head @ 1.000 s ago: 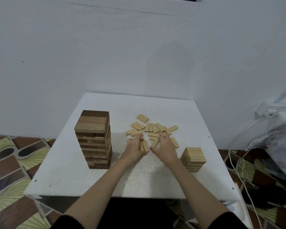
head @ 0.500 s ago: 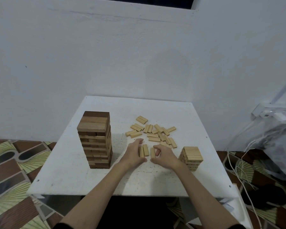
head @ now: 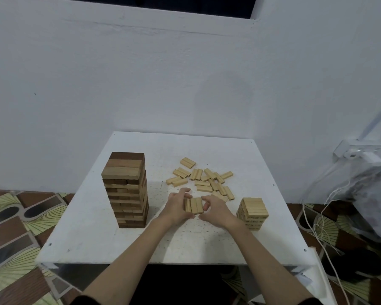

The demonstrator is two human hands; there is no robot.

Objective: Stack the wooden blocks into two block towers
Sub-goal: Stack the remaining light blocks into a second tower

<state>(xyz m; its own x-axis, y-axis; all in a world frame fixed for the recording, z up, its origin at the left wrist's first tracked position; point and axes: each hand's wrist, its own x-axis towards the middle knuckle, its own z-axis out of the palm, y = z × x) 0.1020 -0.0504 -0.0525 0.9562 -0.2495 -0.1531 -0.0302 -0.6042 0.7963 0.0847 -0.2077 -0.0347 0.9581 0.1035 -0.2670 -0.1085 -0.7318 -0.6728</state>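
We are looking down on a white table point(head: 92, 234) and both hands are meeting in the middle of it: the left hand point(head: 176, 209) and the right hand point(head: 216, 211) are cupping a row of three blocks point(head: 193, 205) between them, the blocks lying side by side and flush, and the curled fingers and thumbs are pressing in from either side, so both hands are clamped on that little set. We are seeing the row resting on or just over the tabletop; which of the two we cannot tell. Just beyond the grip the loose blocks point(head: 207, 179) are lying scattered flat, some touching, some overlapping, the nearest of them right behind the right hand's fingers. Off to the left of the grip, well apart from it, the tall tower point(head: 125, 190) is standing upright, its layers mixing dark and pale wood. To the right of the grip, near the right wrist, the short tower point(head: 253, 213) of pale blocks is standing, only a few layers high. Farther right, past the table edge, white cables point(head: 317, 227) are trailing down to the patterned floor point(head: 13, 216).
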